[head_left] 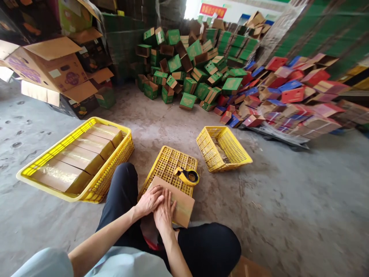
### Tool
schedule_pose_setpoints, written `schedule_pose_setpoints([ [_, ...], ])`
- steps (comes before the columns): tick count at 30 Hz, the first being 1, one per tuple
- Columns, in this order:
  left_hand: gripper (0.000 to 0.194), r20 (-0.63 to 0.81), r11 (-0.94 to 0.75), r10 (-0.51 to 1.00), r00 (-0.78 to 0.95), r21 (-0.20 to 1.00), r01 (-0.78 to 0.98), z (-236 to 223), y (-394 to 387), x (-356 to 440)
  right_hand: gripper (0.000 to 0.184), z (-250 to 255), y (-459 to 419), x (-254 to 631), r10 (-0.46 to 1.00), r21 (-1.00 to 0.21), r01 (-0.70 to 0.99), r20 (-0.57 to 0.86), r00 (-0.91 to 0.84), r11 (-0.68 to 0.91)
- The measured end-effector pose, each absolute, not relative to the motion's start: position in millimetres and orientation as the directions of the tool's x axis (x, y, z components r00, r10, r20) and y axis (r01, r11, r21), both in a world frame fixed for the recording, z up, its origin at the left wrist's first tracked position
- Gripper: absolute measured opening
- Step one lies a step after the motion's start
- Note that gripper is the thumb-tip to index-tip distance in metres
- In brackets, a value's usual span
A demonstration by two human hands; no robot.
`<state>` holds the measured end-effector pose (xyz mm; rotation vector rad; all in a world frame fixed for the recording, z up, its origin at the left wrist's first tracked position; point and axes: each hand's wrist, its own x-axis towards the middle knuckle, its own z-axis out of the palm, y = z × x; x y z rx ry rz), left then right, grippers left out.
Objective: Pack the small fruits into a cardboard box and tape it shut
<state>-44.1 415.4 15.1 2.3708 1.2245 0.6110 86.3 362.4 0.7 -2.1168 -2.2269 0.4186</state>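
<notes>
Fingers [166, 197] close together on carton [184, 206]

Grey floor [288, 200] is spreading across the room, showing stains and scuffs; dark spots are marking its left side. At the far end a pale wall [245, 8] is catching bright light, with a red banner [213, 10] showing there. Green cartons [174, 63] are lying heaped far centre; red and blue cartons [292, 95] are piling far right. Far left is sitting in shadow.
</notes>
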Motion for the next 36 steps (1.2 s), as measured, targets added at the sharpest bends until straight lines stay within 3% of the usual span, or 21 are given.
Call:
schedule_pose_setpoints([
  [5,0.044,0.200,-0.529,0.842,0.501,0.488,0.694,8,425,-65,0.056,15,360,120,0.989,-0.205,0.975,-0.102,-0.108,0.086],
  [10,0.050,0.219,-0.512,0.858,0.464,0.436,0.740,-5,420,-83,0.063,9,326,184,0.979,-0.113,0.981,-0.146,0.139,-0.156],
  [13,0.054,0.187,-0.488,0.872,0.452,0.392,0.780,-10,411,-70,0.069,0,309,188,0.973,-0.096,0.975,-0.135,0.188,-0.202],
  [20,0.061,0.082,-0.557,0.817,0.571,0.369,0.744,-13,357,-25,0.064,-8,288,135,0.991,-0.123,0.987,-0.091,0.097,-0.108],
  [24,0.056,0.057,-0.618,0.734,0.677,0.469,0.631,-1,343,-36,0.059,-10,271,133,0.996,-0.156,0.987,-0.093,0.009,-0.024],
  [28,0.045,0.085,-0.624,0.687,0.722,0.578,0.525,12,355,-51,0.055,-12,277,143,0.982,-0.206,0.962,-0.014,-0.188,0.181],
  [32,0.057,0.058,-0.543,0.809,0.585,0.454,0.706,10,380,-49,0.054,-4,321,149,0.962,-0.190,0.943,0.071,-0.265,0.274],
  [36,0.070,0.042,-0.561,0.808,0.588,0.360,0.745,3,394,-48,0.057,15,371,151,0.973,-0.161,0.960,0.022,-0.229,0.229],
])
